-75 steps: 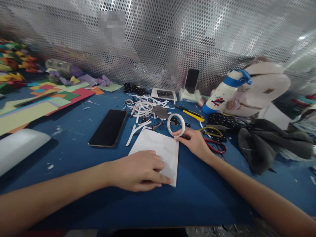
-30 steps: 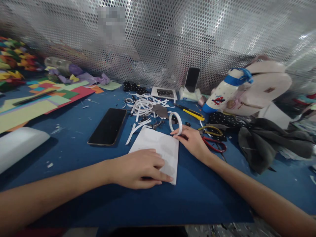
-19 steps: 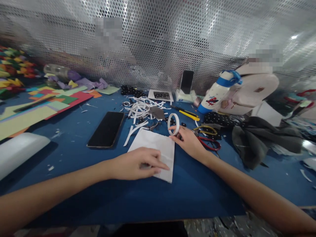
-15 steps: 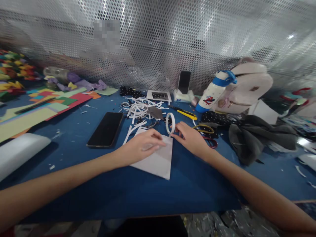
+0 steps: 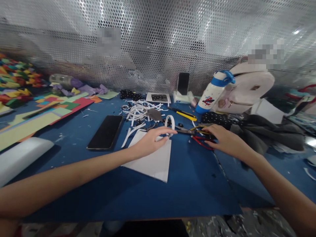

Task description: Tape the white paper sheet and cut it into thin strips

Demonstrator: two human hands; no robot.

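Observation:
A thin white ring [image 5: 166, 121], like a narrow band or tape roll, stands upright above the far corner of a white paper sheet [image 5: 153, 161]. My left hand [image 5: 150, 141] reaches over the sheet, thumb and forefinger closed about the ring's lower edge. To the right, scissors [image 5: 197, 140] with one red and one yellow handle point their blades left, towards the ring. My right hand [image 5: 225, 141] has its fingers curled on the scissors' handles; part of the handles is hidden behind the fingers.
A dark phone [image 5: 105, 132] lies left of the paper. Beyond are white paper strips [image 5: 137, 112], a yellow cutter [image 5: 186, 115] and a blue-and-white bottle [image 5: 214, 92]. Dark fabric [image 5: 274, 131] lies right; coloured paper [image 5: 61, 108] lies left. A perforated metal panel [image 5: 148, 42] stands behind.
My right hand has left the white ring, moved right and taken hold of the scissors. My left hand has moved right and up to the ring, which stays roughly in place.

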